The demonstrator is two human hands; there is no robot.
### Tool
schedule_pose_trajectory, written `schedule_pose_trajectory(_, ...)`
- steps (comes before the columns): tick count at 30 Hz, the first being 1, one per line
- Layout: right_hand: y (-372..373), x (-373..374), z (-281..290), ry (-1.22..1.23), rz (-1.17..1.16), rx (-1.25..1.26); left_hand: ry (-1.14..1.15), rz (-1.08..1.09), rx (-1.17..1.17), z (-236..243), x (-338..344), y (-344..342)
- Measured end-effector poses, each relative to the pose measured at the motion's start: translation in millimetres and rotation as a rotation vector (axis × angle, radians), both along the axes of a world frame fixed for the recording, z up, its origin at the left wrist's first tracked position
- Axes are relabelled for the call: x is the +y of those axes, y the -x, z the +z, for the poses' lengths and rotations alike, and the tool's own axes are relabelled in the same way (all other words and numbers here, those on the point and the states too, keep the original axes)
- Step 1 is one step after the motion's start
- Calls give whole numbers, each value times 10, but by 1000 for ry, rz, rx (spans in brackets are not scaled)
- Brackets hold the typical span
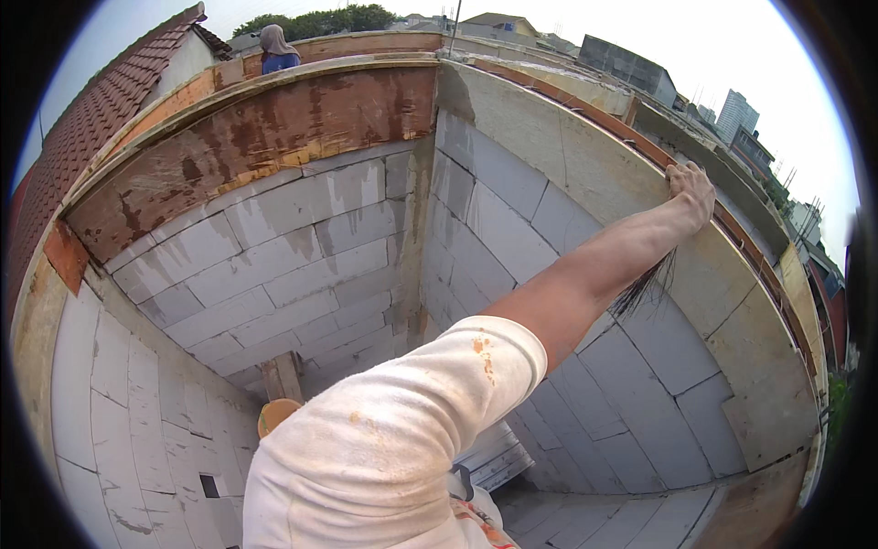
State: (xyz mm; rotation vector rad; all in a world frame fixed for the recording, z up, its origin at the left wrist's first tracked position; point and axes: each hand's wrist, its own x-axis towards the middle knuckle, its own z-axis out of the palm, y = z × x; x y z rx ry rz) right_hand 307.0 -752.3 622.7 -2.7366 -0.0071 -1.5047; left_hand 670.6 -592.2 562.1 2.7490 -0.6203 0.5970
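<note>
My left hand (pixel 690 194) reaches up to the upper right, its fingers curled over a narrow reddish-brown wooden edge (pixel 752 242) along the top of the right wall. My white sleeve (pixel 393 412), marked with orange stains, crosses the lower middle. A loose bunch of thin dark strands (pixel 640 285) hangs just under my forearm against the wall; I cannot make out what holds it. A pale board or concrete band (pixel 530 123) runs below the edge. My right hand is not in view.
Walls of pale blocks (pixel 274 238) drop away below me, topped at the back by a stained plywood board (pixel 256 114). A person (pixel 279 50) in a head covering is beyond it. A tiled roof (pixel 91 119) stands left; a round tan object (pixel 277 414) shows beside my sleeve.
</note>
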Motion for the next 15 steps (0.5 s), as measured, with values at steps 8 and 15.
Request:
schedule_pose_trajectory(8, -2133, 848, -165, 245, 309, 100, -12, -66, 17, -66, 34, -41)
schedule_pose_trajectory(15, -3188, 1781, -316, 422, 473, 138, 470, -334, 188, 55, 696, 547)
